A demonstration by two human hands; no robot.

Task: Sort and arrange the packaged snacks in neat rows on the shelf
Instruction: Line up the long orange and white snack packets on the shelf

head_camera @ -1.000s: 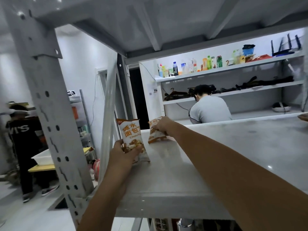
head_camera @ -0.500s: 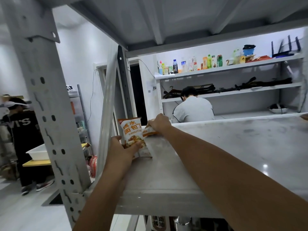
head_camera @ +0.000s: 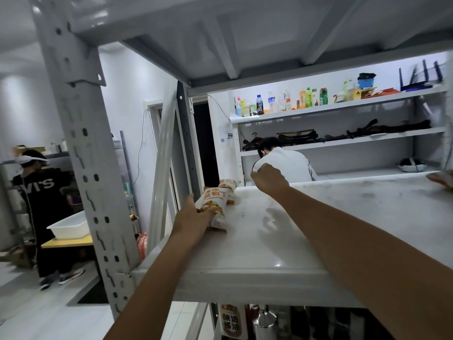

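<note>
From where I stand, the left hand has its fingers and thumb wrapped round the lower end of a crouton packet, tilted over the far-left part of the white shelf, with its bottom edge at or just above the surface. The right hand hangs by the back edge with its fingers curled in; nothing shows in it, though its palm side is turned away. A second packet lies flat in the back-left corner, just behind the held one. I'd say the job now is to lay the held packet down square to that one: label up, long edges parallel, close in front without riding onto it. The free hand could steady the back packet, since these puffy bags look apt to slide on smooth metal. How many packets sit in that corner I can't make out, as the held one covers their near side. Something orange at the right edge is cut off, and the bottles under the shelf are mostly hidden.
</note>
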